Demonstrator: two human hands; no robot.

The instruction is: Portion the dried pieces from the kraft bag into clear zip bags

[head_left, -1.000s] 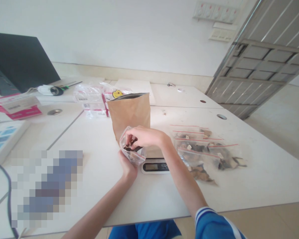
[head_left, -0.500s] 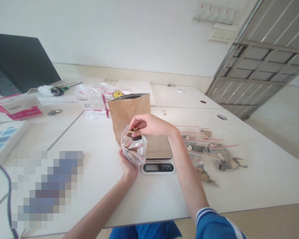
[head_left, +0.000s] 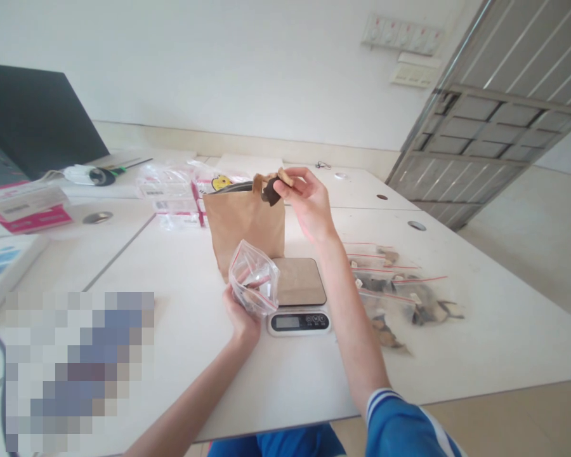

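Note:
My left hand [head_left: 242, 316] is closed round a clear zip-lock bag [head_left: 254, 276] with a red seal line, its mouth open upward. A few dark bits show inside the bag. Up above the brown paper bag [head_left: 247, 225], my right hand [head_left: 307, 197] pinches several dried pieces [head_left: 272, 189], dark brown and tan, like dried mushroom or bark; their exact kind is unclear. The paper bag stands upright with its top open. Beside the zip-lock bag sits a digital kitchen scale [head_left: 299, 282] with a bare metal plate and a blank-looking display.
Filled zip-lock bags [head_left: 385, 282] with dried pieces lie right of my right forearm. Behind the paper bag are plastic-wrapped pink boxes [head_left: 176, 197]. A monitor [head_left: 38, 120], a pink-white box [head_left: 26, 203] and a dark cable [head_left: 2, 374] occupy the left. A metal door [head_left: 495, 120] stands at the right.
My right hand has risen from the zip-lock bag's mouth to above the paper bag, carrying dried pieces. My left hand still holds the zip-lock bag in about the same spot.

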